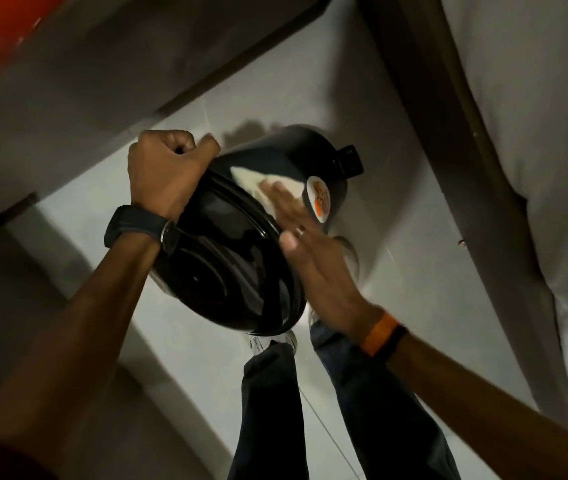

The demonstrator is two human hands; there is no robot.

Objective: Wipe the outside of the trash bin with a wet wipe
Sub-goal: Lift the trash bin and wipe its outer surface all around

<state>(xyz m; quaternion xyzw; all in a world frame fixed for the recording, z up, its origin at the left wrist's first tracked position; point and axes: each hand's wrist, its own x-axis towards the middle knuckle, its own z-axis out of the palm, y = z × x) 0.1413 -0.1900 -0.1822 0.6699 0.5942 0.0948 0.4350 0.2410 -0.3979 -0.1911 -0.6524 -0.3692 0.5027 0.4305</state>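
A glossy black trash bin (234,258) hangs tilted above the floor, its round lid facing me and its base with a black pedal (350,161) pointing away. My left hand (161,174) is a closed fist gripping the bin's upper left rim. My right hand (313,251) lies flat along the bin's right side, fingers pressing a white wet wipe (258,180) against the wall. A round white and orange sticker (318,199) sits just beyond the fingertips.
Below are pale floor tiles (396,306), my dark trouser legs (268,403) and shoes. A white draped cloth over dark furniture (517,133) fills the right side. A grey ledge (68,98) with an orange edge runs along the upper left.
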